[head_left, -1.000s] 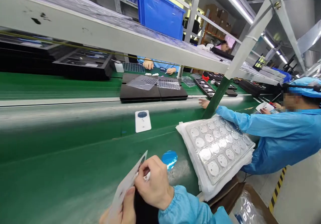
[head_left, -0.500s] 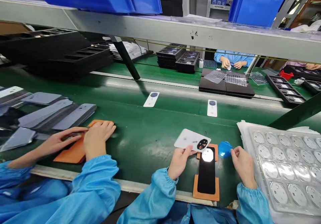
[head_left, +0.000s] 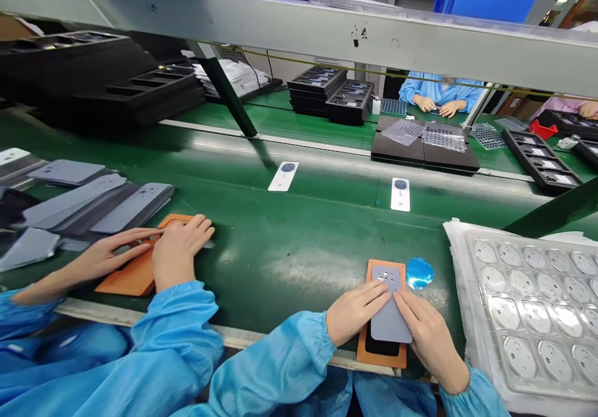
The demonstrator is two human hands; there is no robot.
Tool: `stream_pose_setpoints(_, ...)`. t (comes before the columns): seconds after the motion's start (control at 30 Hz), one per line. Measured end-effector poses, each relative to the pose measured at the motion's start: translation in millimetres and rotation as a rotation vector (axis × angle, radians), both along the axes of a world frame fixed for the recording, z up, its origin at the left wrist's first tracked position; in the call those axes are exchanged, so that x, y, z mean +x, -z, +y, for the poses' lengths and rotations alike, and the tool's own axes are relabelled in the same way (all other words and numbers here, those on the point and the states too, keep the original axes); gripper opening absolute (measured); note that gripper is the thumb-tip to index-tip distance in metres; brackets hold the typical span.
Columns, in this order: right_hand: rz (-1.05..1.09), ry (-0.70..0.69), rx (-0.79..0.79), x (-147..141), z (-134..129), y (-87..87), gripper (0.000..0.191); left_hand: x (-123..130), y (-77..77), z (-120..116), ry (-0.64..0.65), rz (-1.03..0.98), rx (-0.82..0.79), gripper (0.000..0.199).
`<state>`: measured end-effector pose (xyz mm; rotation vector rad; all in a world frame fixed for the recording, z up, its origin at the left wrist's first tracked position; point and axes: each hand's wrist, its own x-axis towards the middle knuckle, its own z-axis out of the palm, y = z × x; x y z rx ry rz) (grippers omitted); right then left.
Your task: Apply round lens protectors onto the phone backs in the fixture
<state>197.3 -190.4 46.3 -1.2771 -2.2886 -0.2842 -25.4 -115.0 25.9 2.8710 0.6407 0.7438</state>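
A grey panel (head_left: 391, 317) with small holes near its top lies over an orange fixture (head_left: 398, 359) at the bench's front edge; a black area of the fixture shows below it. My left hand (head_left: 355, 311) grips the panel's left edge, fingertips near the holes. On the right edge, my right hand (head_left: 432, 333) holds the same panel with its fingertips. Just beyond the fixture's upper right corner lies a round blue film (head_left: 419, 273), touched by neither hand. The panel's underside is hidden.
A clear tray of round pieces (head_left: 507, 317) stands at the right. At the left, a co-worker's hands (head_left: 175, 255) rest on another orange fixture (head_left: 131, 277), beside grey panels (head_left: 133, 208). Two white cards (head_left: 400, 194) lie farther back. A metal beam (head_left: 299, 27) crosses above.
The panel from my left hand now lies over the fixture, grey face up. My right hand has let go of the blue film and moved left onto the panel. The view has shifted slightly.
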Motion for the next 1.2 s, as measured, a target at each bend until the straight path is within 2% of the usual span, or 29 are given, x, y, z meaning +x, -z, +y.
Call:
stream_pose_setpoints(0.17, -0.019, 0.024, -0.014, -3, -3, 0.5, 0.04, 1, -2.6, -1, -0.011, 0.005, 0.112, 0.032)
stream_pose_setpoints(0.47, -0.05, -0.016, -0.035, 6, 12, 7.4, 0.037, -1, 3.8, 5, -0.111, 0.069, 0.119, 0.028)
stream_pose_setpoints(0.6, -0.132, 0.014, -0.064, 5, 19, 14.7, 0.041, 2, 6.5, 3, -0.126, 0.135, 0.123, 0.027)
stream_pose_setpoints(0.77, -0.178, 0.039, -0.154, -3, 14, 20.7, 0.051, 2, 1.5, -2, -0.167, 0.26, 0.118, 0.031)
stream_pose_setpoints(0.87, -0.18, 0.05, -0.24, -7, 7, 14.0, 0.057, 1, -3.0, -6, -0.164, 0.25, 0.162, 0.031)
stream_pose_setpoints(1.0, -0.189, 0.047, -0.371, -9, 2, -7.5, 0.056, 1, -5.0, -16, -0.166, 0.142, 0.167, 0.034)
stream_pose_setpoints(1.07, -0.198, 0.017, -0.44, -7, 5, -14.8, 0.059, 0, 2.6, -17, -0.189, 0.066, 0.092, 0.043)
stream_pose_setpoints(1.2, -0.235, 0.013, -0.526, -3, 13, -20.2, 0.06, 4, 23.4, -15, -0.157, -0.074, -0.063, 0.071)
